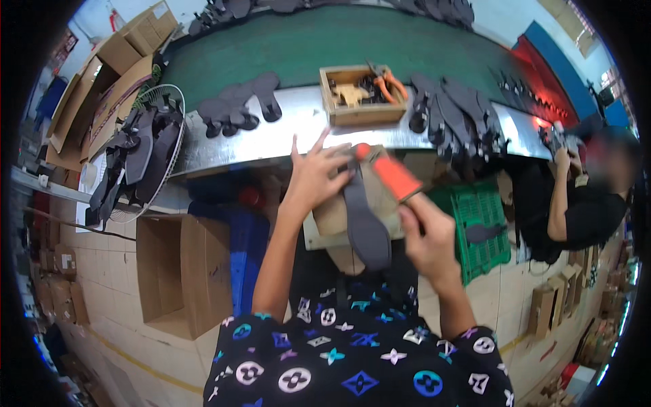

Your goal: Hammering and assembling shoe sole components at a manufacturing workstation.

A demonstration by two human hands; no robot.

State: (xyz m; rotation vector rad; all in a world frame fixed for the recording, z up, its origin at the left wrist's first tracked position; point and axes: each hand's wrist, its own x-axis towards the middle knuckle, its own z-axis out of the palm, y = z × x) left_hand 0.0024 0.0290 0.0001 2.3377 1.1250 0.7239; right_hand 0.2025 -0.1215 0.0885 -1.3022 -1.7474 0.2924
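Note:
A dark grey sandal sole (367,230) lies lengthwise over a light work block (330,216) in front of me. At its far, narrow end my left hand (317,173) pinches it between thumb and fingers, while other fingers stand spread. My right hand (431,237) is closed around an orange-handled hammer (397,178), slightly blurred. The tool's round orange end is close to the left fingertips and the sole's far end; whether it touches them I cannot tell.
A wooden box (363,115) with orange-handled pliers (388,85) stands on the metal ledge, between rows of soles (456,112). Beyond runs a green conveyor belt (380,44). Left are a fan-guard basket of soles (146,149) and a carton (183,275); right, a green crate (478,230) and a co-worker (576,197).

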